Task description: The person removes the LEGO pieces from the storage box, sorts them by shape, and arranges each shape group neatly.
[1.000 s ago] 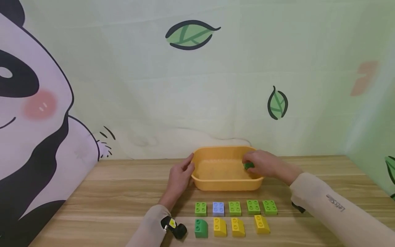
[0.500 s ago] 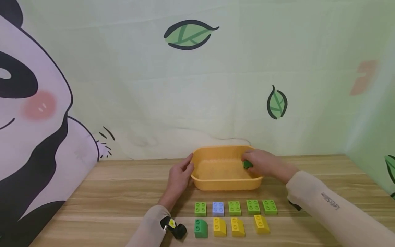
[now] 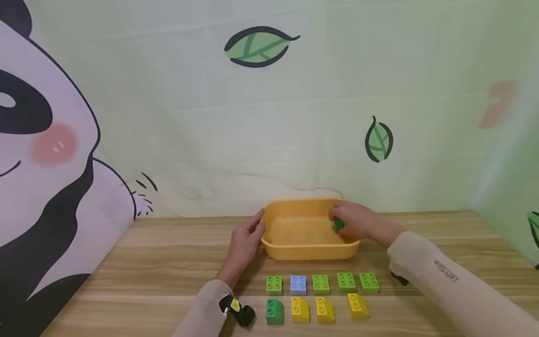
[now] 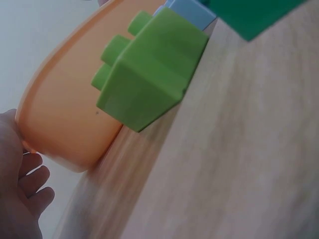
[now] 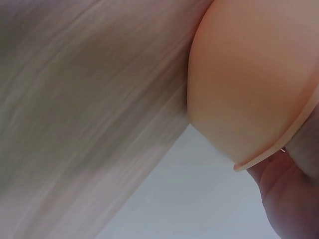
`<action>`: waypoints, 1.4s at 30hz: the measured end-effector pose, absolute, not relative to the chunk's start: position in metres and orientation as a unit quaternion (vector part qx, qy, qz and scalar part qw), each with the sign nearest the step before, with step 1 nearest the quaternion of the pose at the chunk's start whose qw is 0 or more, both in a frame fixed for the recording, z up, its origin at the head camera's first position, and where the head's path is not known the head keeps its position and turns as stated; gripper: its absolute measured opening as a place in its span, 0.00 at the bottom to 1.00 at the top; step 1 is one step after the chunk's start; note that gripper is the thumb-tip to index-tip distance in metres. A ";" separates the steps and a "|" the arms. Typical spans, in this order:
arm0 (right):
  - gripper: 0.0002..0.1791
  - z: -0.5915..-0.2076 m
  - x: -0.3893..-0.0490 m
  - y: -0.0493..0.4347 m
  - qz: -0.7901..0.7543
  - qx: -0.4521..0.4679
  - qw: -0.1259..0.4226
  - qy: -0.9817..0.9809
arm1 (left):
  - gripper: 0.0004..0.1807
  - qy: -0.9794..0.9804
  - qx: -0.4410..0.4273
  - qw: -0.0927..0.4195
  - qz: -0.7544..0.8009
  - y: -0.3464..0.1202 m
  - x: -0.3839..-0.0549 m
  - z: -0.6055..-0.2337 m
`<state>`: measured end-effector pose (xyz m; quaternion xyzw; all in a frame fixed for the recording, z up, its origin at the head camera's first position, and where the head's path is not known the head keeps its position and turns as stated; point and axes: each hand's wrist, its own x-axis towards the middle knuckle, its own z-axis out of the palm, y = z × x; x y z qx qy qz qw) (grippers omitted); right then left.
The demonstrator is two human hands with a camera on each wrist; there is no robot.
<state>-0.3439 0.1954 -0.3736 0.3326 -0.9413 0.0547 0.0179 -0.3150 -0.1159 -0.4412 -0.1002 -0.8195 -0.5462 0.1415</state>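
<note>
An orange-yellow plastic tub (image 3: 311,252) stands on the wooden table near the wall. My left hand (image 3: 246,241) holds the tub's left end at the rim; in the left wrist view several of its fingers (image 4: 35,181) curl below the rim, outside the wall. My right hand (image 3: 353,220) reaches over the right rim and pinches a dark green toy building brick (image 3: 338,224) inside the tub. Most of that brick is hidden by the hand. In the right wrist view the tub's outer wall (image 5: 244,84) hides the fingertips, leaving part of the right hand (image 5: 286,194) beyond the rim.
In front of the tub lies a row of light green bricks (image 3: 321,284) with one blue brick (image 3: 298,284). Closer to me, a dark green curved brick (image 3: 274,311) and three yellow sloped bricks (image 3: 300,309) form a second row. Behind the table (image 3: 168,271) hangs a printed cloth (image 3: 202,140).
My right hand shifts slightly left inside the tub, and the dark green brick turns a little in its fingers. The left hand, tub and brick rows stay put.
</note>
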 end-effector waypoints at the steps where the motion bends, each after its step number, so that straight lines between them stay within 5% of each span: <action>1: 0.17 -0.374 -0.344 0.195 0.052 0.332 0.017 -0.942 | 0.24 -0.820 -0.101 0.142 -0.545 -0.116 -0.315 -0.441; 14: 0.12 -0.373 -0.345 0.190 0.026 0.306 -0.013 -0.952 | 0.24 -0.820 -0.099 0.146 -0.544 -0.115 -0.315 -0.441; 22: 0.11 -0.375 -0.343 0.195 0.091 0.340 0.013 -0.936 | 0.24 -0.819 -0.102 0.146 -0.545 -0.115 -0.313 -0.439; 42: 0.15 -0.352 -0.285 0.205 0.280 0.344 0.058 -0.894 | 0.24 -0.817 -0.105 0.141 -0.550 -0.116 -0.314 -0.440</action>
